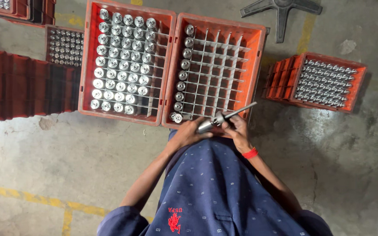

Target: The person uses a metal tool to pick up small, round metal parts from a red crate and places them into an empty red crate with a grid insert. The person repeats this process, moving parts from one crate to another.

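Between 2 hands' fingers (230, 126), metal shaft (224, 117) lies gripped

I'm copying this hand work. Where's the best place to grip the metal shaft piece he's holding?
Probably the thick cylindrical end of the metal shaft piece, from the near side, as the left hand and right hand do; the thin rod juts away over the crate.

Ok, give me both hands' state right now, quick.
Left hand: closed on the thick end of the metal shaft.
Right hand: closed on the same metal shaft, nearer its thin rod end.
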Available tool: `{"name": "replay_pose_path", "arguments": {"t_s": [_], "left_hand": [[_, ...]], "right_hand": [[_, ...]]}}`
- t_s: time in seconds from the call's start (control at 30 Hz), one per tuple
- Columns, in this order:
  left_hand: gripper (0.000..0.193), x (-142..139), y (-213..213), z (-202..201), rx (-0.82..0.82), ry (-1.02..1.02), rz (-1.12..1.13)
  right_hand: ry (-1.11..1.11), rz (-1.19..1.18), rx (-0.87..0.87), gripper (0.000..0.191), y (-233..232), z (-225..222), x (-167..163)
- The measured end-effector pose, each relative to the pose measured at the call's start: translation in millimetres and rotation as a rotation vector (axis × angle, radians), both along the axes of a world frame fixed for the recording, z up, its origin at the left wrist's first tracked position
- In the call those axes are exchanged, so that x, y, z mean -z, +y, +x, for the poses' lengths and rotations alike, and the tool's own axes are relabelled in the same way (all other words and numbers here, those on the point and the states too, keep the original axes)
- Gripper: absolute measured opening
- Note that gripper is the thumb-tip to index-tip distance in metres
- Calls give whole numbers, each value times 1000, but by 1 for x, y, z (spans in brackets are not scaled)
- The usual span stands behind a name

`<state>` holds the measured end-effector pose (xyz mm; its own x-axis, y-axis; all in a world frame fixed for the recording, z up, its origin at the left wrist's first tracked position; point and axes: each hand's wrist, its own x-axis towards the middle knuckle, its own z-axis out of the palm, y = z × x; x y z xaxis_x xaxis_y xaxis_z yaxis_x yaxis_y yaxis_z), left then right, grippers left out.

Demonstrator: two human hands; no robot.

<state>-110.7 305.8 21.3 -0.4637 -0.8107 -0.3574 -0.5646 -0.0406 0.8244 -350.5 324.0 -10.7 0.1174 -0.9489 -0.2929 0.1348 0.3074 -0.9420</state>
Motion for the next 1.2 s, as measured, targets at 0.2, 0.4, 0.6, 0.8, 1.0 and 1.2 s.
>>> {"name": "replay_pose_path", "arguments": {"t_s": [0.2,0.4,0.6,0.8,1.0,1.2], "left_hand": [[50,18,14,25,127,-355,-586],[30,32,21,51,-80,-244,-688],[21,33,-14,146,-498,-580,-504],[51,70,-63,182,-505,-593,-689],[50,39,-68,201,-467,-356,-598],[56,-17,-49,197,-644,580,-465]], "right_hand": [[-82,-3,306,33,-9,-23,21],[-183,15,350,33,-8,-15,21],[-121,38,320,23,11,9,20],[-140,63,306,28,7,37,22],[-91,63,260,30,8,54,22],[-41,134,230,37,12,70,8]]}}
